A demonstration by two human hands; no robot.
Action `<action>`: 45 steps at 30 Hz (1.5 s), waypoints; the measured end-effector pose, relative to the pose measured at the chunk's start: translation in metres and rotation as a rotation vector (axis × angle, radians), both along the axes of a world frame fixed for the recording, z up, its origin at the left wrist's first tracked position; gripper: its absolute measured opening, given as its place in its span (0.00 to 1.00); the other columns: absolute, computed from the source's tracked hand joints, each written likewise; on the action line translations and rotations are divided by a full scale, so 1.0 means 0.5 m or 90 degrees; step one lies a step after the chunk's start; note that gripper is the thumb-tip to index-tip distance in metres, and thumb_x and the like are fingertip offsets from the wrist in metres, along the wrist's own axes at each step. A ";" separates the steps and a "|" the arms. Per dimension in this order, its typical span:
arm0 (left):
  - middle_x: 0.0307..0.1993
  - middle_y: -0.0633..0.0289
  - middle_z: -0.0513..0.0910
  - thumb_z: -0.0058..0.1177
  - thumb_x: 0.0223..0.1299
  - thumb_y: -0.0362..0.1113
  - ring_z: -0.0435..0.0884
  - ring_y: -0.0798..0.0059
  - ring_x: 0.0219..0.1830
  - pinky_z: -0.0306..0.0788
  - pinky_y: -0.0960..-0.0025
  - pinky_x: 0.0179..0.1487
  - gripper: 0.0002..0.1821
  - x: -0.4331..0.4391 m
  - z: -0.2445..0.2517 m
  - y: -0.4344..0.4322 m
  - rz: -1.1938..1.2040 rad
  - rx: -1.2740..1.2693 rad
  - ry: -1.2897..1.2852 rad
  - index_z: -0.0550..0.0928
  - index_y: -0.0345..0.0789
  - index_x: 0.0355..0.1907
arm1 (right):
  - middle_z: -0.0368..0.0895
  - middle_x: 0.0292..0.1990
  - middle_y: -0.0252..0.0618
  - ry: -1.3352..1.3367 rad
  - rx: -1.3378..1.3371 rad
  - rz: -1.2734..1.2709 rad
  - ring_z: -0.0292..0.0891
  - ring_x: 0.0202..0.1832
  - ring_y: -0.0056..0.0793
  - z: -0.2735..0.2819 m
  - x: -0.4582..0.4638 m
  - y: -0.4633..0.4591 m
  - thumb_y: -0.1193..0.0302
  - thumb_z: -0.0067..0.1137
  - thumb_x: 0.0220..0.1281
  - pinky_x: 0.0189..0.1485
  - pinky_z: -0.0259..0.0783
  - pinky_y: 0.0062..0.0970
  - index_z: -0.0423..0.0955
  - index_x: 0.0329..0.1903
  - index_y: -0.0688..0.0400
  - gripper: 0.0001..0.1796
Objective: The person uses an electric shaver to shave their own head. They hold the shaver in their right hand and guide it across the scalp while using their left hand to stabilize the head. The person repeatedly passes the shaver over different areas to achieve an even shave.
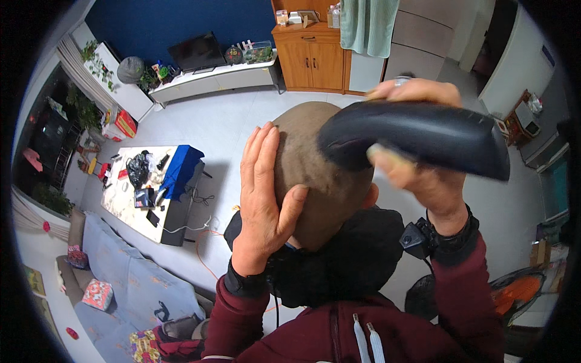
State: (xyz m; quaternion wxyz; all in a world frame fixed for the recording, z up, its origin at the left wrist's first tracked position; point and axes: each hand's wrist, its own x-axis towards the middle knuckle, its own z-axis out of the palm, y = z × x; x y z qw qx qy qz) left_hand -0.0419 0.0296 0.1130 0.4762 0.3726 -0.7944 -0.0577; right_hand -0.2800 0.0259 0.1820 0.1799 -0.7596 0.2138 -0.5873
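Note:
A seated person's closely shorn head (pixel 308 181) is in the middle of the view, directly in front of me. My left hand (pixel 268 190) lies flat along the left side of that head, thumb spread from the fingers. My right hand (pixel 422 177) grips a large black hair clipper (pixel 417 131). Its rounded end meets the right side of the crown, and the blade is hidden from this angle. Blur softens the right thumb and the clipper's edge. A black cape or garment (pixel 336 258) covers the person's shoulders.
To the left, a low table (pixel 131 218) holds a black plastic bag (pixel 137 169), a small box and a blue cloth (pixel 181 172). A white cable and an orange cord (pixel 198 249) run across the floor. A cloth-covered sofa (pixel 136 272) is lower left, a fan (pixel 517 292) lower right.

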 end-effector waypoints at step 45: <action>0.71 0.42 0.65 0.38 0.74 0.47 0.60 0.44 0.75 0.52 0.47 0.76 0.25 -0.018 -0.001 0.046 0.065 -0.009 0.065 0.77 0.36 0.64 | 0.76 0.45 0.43 -0.167 -0.020 0.154 0.80 0.48 0.34 -0.099 -0.089 -0.047 0.66 0.73 0.51 0.53 0.79 0.33 0.64 0.56 0.54 0.32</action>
